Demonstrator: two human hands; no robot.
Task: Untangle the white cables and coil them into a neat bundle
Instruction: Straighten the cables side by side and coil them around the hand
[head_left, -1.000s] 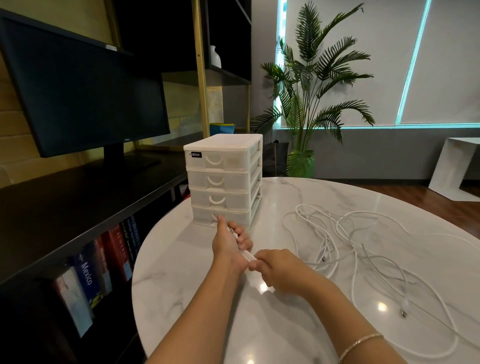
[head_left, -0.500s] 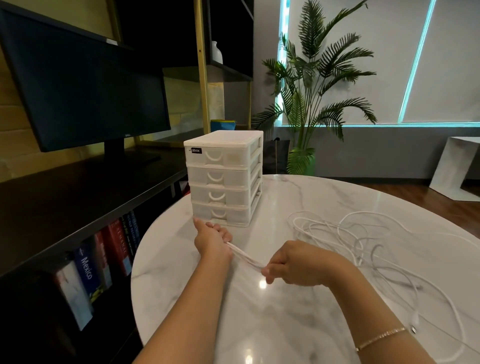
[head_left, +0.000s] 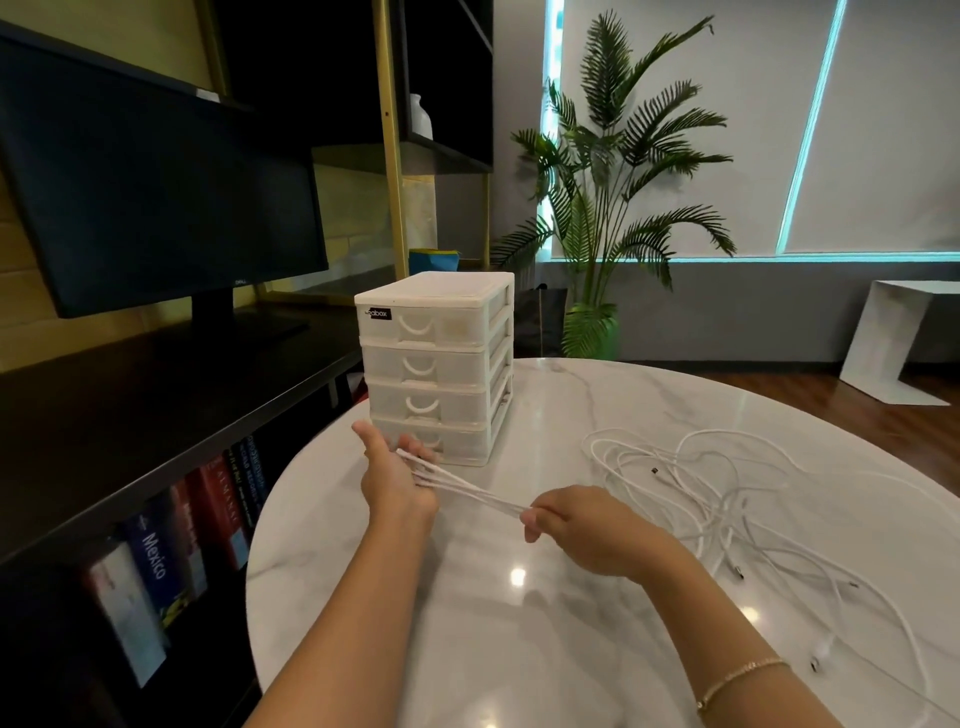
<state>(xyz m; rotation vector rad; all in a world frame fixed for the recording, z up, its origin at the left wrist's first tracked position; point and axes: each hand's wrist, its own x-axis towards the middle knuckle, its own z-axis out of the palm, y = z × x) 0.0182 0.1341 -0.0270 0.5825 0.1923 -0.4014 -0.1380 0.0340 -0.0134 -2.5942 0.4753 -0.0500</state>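
Here, several strands of the white cables (head_left: 467, 488) stretch taut between two hands above the marble table (head_left: 519, 649). The left hand (head_left: 395, 480) anchors one end, its thumb raised and its fingers loosely curled over the strands, just in front of the drawer unit (head_left: 434, 364). The right hand (head_left: 582, 530) pinches the other end between curled fingertips, apparently drawing the strands straight for coiling. Beyond the right hand's knuckles, the remaining cable lies in a loose tangle, still to be sorted

Dim room, cyan strip glow, glare on table (head_left: 519, 577), warped edges
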